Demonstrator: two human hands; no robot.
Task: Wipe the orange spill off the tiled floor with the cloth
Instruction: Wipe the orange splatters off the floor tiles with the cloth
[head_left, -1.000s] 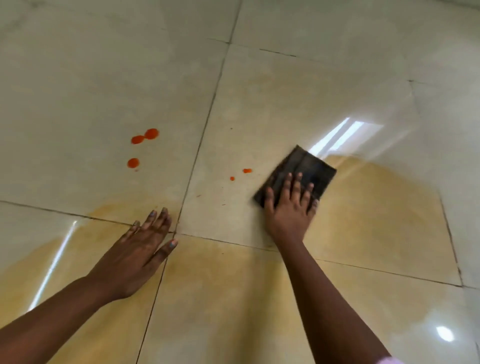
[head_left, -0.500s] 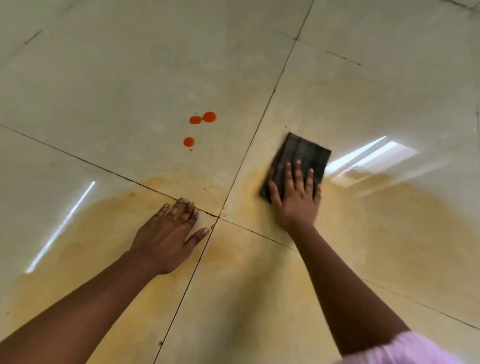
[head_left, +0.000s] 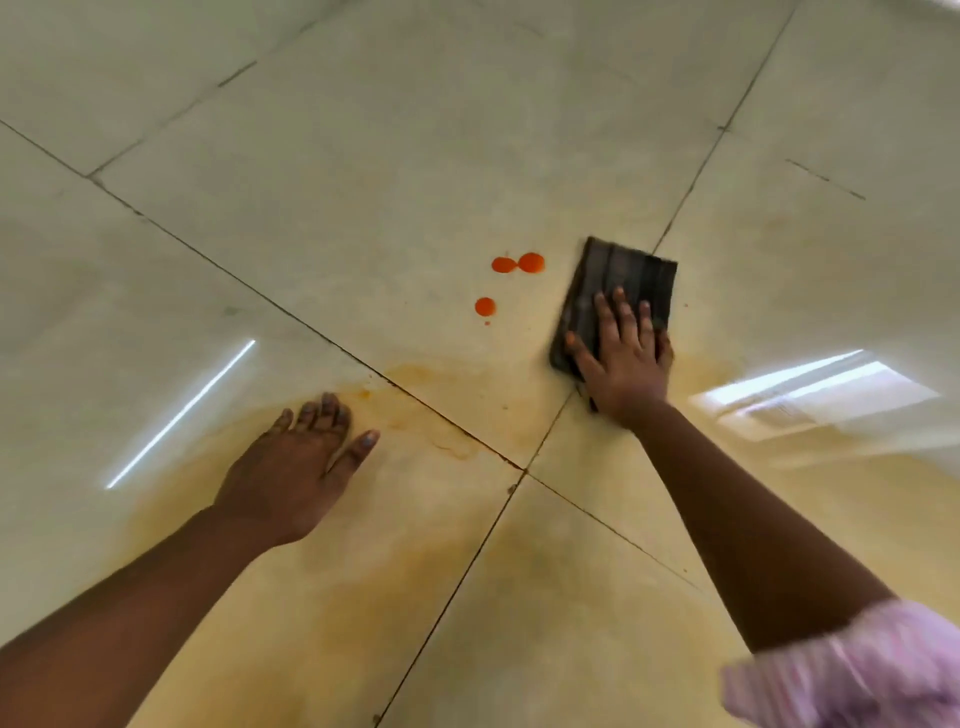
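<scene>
Head view: the right hand (head_left: 621, 358) presses flat, fingers spread, on the dark folded rectangular cloth (head_left: 621, 291) just right of three orange droplets (head_left: 517, 265); the left hand (head_left: 296, 467) lies splayed, empty, on the glossy cream tiled floor (head_left: 363, 156).

A pink sleeve (head_left: 857, 670) fills the lower right corner. Bright window reflections (head_left: 810, 389) and a thin light streak (head_left: 182, 413) gleam at either side.

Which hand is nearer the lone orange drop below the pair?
Right. The right hand, flat on the cloth, sits just right of the drop; the left hand rests farther off, below-left.
</scene>
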